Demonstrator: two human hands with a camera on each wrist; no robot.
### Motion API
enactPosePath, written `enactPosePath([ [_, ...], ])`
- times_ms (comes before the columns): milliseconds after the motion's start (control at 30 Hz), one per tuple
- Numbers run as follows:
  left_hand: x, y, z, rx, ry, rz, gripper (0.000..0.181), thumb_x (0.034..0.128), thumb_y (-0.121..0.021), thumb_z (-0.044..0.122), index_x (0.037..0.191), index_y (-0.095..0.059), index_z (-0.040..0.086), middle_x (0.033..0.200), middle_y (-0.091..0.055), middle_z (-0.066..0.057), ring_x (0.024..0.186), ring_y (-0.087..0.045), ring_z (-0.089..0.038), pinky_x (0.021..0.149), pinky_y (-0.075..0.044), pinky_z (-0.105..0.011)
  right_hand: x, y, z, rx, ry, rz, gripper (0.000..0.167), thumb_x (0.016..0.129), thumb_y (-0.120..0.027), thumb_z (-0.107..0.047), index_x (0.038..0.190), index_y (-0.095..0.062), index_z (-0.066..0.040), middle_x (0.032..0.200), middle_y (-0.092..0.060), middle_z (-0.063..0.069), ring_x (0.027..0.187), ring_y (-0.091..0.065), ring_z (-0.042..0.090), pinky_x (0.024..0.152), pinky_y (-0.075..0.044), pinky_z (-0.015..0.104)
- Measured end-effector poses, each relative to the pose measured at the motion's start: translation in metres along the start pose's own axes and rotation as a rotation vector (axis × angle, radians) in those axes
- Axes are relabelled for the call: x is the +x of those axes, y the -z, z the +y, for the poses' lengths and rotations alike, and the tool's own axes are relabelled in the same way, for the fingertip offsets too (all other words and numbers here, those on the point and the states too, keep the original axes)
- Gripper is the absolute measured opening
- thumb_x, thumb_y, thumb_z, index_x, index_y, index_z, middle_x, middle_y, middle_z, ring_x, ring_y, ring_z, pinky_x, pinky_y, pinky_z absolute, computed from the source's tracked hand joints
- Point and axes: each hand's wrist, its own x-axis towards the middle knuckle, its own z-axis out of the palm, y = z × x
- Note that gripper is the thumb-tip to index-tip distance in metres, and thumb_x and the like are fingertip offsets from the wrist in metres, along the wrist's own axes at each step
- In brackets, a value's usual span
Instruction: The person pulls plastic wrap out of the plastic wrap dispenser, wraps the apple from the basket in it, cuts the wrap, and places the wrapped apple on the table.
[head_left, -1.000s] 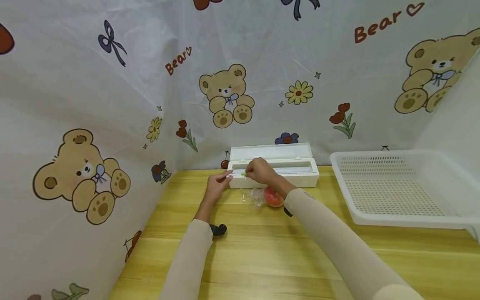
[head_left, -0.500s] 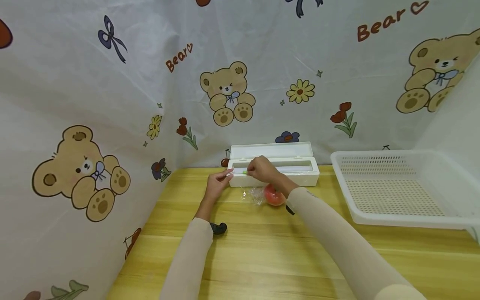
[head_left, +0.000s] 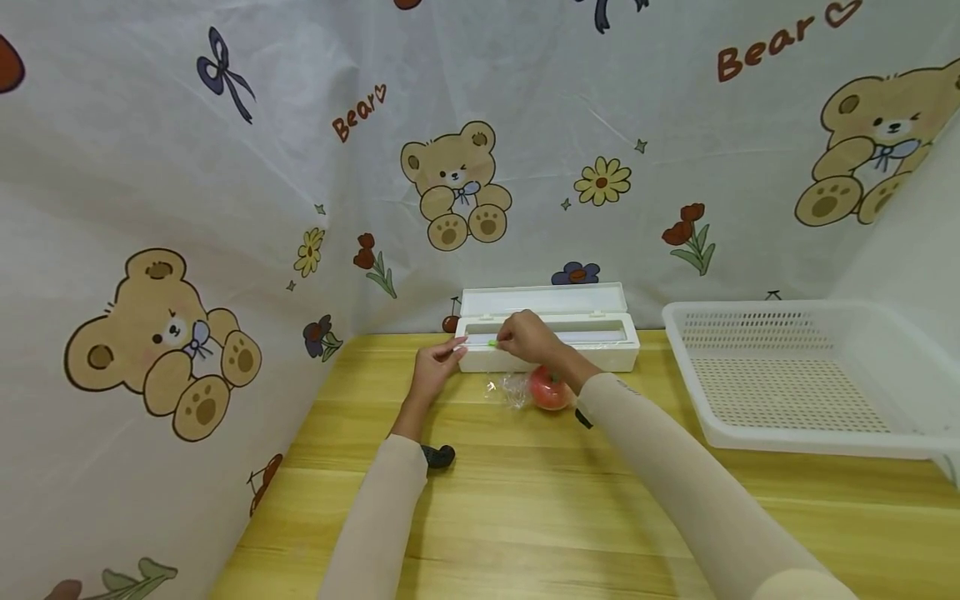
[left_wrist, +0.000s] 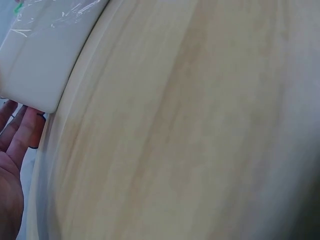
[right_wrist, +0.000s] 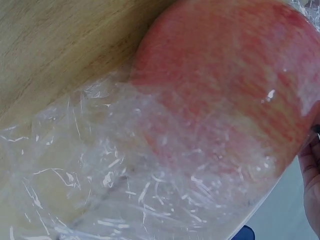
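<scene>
A long white cling film dispenser (head_left: 570,361) stands against the back wall with its lid raised and a white roll (head_left: 592,337) inside. My right hand (head_left: 528,337) has its thumb and fingers pinched at the small green slide cutter (head_left: 492,343) on the front rim; the fingers partly cover it. My left hand (head_left: 435,371) touches the dispenser's left end, its fingers fairly straight in the left wrist view. Below my right wrist sits a red apple (head_left: 550,390), with crumpled clear film (head_left: 513,390) over and beside it. The right wrist view shows the apple (right_wrist: 220,65) close up, partly under film.
At the right stands a white plastic basket (head_left: 787,442) with perforated sides. A light wooden table (head_left: 510,517) carries everything. A bear-print cloth (head_left: 540,208) hangs behind and at the left. Black wrist camera parts (head_left: 438,457) show under the left wrist.
My right hand has slid slightly to the right along the dispenser's front rim, with the green slide cutter. The forearm shifted too, so more of the apple shows. My left hand stays put.
</scene>
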Motion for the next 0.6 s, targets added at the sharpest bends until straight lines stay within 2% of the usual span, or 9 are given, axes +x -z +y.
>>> enactPosePath([
  [200,-0.0023,-0.0008,0.0011,0.002,0.008,0.011,0.028,0.0944,-0.074,0.017,0.117,-0.075,0.0,0.125,-0.069,-0.013,0.125,-0.061,-0.029,0.087,-0.053,-0.015,-0.0023,0.0006,0.0023,0.008,0.036,0.001,0.007,0.088,-0.077,-0.006,0.091,-0.081,0.0,0.091,-0.077,0.011,0.082,-0.072,0.023,0.078,-0.06,0.038],
  [433,-0.0043,-0.0025,0.0032,0.009,0.044,0.03,0.027,0.0935,-0.075,0.017,0.116,-0.076,0.003,0.124,-0.07,-0.011,0.113,-0.065,-0.017,0.079,-0.054,-0.014,-0.0024,0.0012,0.0043,0.011,0.046,-0.007,0.007,0.089,-0.077,-0.006,0.09,-0.081,0.0,0.09,-0.077,0.011,0.081,-0.071,0.022,0.077,-0.06,0.038],
  [600,-0.0031,-0.0031,0.0029,0.004,0.057,0.038,0.026,0.0931,-0.076,0.018,0.116,-0.077,0.005,0.124,-0.07,-0.011,0.107,-0.066,-0.011,0.077,-0.055,-0.015,-0.0021,0.0023,0.0057,0.015,0.053,0.002,0.007,0.088,-0.078,-0.005,0.089,-0.081,0.001,0.09,-0.077,0.012,0.081,-0.071,0.023,0.077,-0.06,0.039],
])
